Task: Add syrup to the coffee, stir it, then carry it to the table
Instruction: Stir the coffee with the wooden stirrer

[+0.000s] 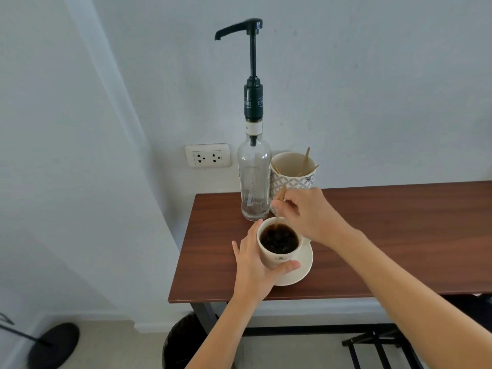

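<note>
Left hand (255,262) cups the cup (277,251); right hand (306,217) pinches a stirrer (279,206) dipped in its coffee (279,239). Cup sits on a saucer (303,267), just before the bottle (254,179). Brimful, breakable, probably hot: better carried level by the saucer.

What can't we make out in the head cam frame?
- Stir stick, head view: lower end is under the coffee, middle is hidden by the right hand, so its grip is unclear.
- Cup: handle not visible; the left hand covers its left side.
- Syrup bottle: label text is too small, and the fill level can't be read through the clear glass.
- Saucer: left part is hidden by the cup and left hand.
</note>
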Tool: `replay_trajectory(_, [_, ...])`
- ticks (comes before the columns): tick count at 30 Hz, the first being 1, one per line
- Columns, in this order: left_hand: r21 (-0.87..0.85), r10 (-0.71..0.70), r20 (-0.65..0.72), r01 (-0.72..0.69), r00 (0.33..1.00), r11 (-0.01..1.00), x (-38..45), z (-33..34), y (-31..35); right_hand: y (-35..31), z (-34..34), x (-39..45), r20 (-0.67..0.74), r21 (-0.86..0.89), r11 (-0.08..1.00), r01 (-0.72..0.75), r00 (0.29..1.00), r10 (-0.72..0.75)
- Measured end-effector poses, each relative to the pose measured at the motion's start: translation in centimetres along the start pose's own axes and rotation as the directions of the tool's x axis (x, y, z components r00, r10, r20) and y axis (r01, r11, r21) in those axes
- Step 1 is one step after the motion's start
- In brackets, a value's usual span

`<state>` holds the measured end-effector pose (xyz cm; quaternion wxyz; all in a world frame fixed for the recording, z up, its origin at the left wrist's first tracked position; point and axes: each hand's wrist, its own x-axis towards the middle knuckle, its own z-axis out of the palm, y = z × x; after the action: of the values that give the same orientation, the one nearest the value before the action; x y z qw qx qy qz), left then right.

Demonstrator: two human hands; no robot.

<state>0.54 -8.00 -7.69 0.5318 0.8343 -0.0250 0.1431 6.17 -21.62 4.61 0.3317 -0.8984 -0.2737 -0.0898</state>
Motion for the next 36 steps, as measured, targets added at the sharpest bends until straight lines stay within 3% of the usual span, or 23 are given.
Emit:
replay_trajectory(3, [-0.01,-0.009,0.004,0.009,1.0,1.0,0.0,0.0,-0.1,1.0,-1.8,0.0,0.059,-0.084,0.99,-0.112,0.991,0.118])
replay_trajectory(7, [0.019,-0.008,-0.001,0.008,1.0,1.0,0.1,0.0,-0.1,-1.2,-0.9,-1.0,0.203,0.101,0.988,-0.115,0.975,0.093])
replay_trajectory(9, [0.031,0.0,-0.007,0.0,1.0,1.0,0.1,0.0,-0.1,-1.4,0.3,-0.8,0.124,0.124,0.991,-0.052,0.992,0.036])
replay_trajectory(12, [0.01,-0.002,-0.005,0.002,1.0,1.0,0.0,0.0,0.0,0.1,0.1,0.0,0.017,-0.032,0.998,-0.06,0.998,0.06])
replay_trajectory(15, [0.001,-0.005,-0.005,0.005,1.0,1.0,0.0,0.0,0.0,1.0,-1.6,-0.2,0.073,-0.074,0.985,-0.153,0.985,0.158])
replay_trajectory(18, [0.01,-0.005,-0.007,0.005,1.0,1.0,0.1,0.0,-0.1,-0.3,-0.9,-1.0,0.173,0.066,0.988,-0.14,0.977,0.127])
replay_trajectory(20, [0.021,0.001,-0.01,-0.001,1.0,1.0,0.1,0.0,-0.1,-0.9,0.4,-0.9,0.113,0.104,0.994,-0.046,0.993,0.034])
replay_trajectory(22, [0.015,0.007,-0.01,-0.007,1.0,1.0,0.1,0.1,-0.1,-0.3,0.9,-0.4,0.022,0.026,1.0,0.001,1.0,-0.002])
replay_trajectory(26, [-0.009,0.002,-0.002,-0.002,1.0,1.0,0.0,0.0,-0.2,1.1,-1.4,0.1,0.027,-0.106,0.989,-0.107,0.994,0.11])
replay_trajectory(30, [0.0,0.001,-0.004,-0.001,1.0,1.0,0.1,0.0,-0.1,-0.7,-0.7,-0.7,0.166,0.099,0.984,-0.146,0.978,0.129])
replay_trajectory(32, [0.024,0.008,-0.007,-0.008,1.0,1.0,0.1,0.1,-0.2,-1.0,0.5,-0.5,0.107,0.135,0.987,-0.082,0.992,0.068])
replay_trajectory(36, [0.02,0.001,-0.005,-0.001,1.0,1.0,0.1,0.1,-0.3,1.0,-0.1,0.3,-0.047,-0.099,0.993,-0.058,0.997,0.054])
